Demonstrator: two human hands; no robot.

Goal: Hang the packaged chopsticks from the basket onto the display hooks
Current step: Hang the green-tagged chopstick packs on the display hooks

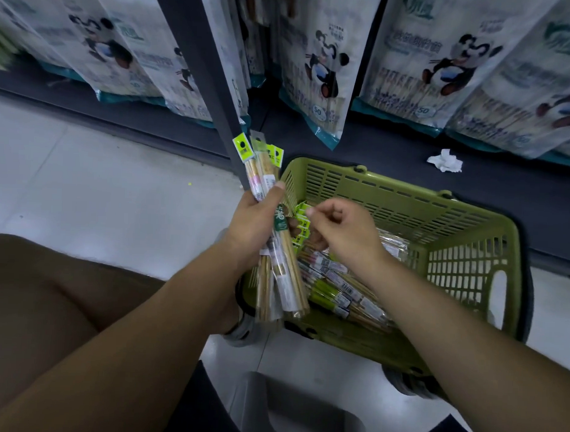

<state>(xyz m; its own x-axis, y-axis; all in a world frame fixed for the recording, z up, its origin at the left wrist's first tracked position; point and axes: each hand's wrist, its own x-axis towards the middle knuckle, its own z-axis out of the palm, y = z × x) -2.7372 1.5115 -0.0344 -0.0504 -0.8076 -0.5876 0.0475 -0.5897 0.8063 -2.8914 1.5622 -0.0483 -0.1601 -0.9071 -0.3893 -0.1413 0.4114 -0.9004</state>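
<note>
My left hand (pixel 256 221) grips a bundle of several packaged chopsticks (pixel 278 244), their green header tabs pointing up toward the shelf post. A green plastic basket (pixel 464 228) sits on the floor to the right, with more chopstick packs (pixel 336 282) lying in its bottom. My right hand (pixel 344 234) hovers over the basket just right of the bundle, its fingers curled with thumb and forefinger close together; no pack is visibly held in it. No display hooks show in this view.
A dark upright shelf post (pixel 198 67) stands right behind the bundle. Large panda-printed bags (pixel 318 68) hang along the top. A crumpled white tissue (pixel 445 160) lies on the dark base shelf. My knees and a grey stool edge (pixel 290 406) fill the bottom.
</note>
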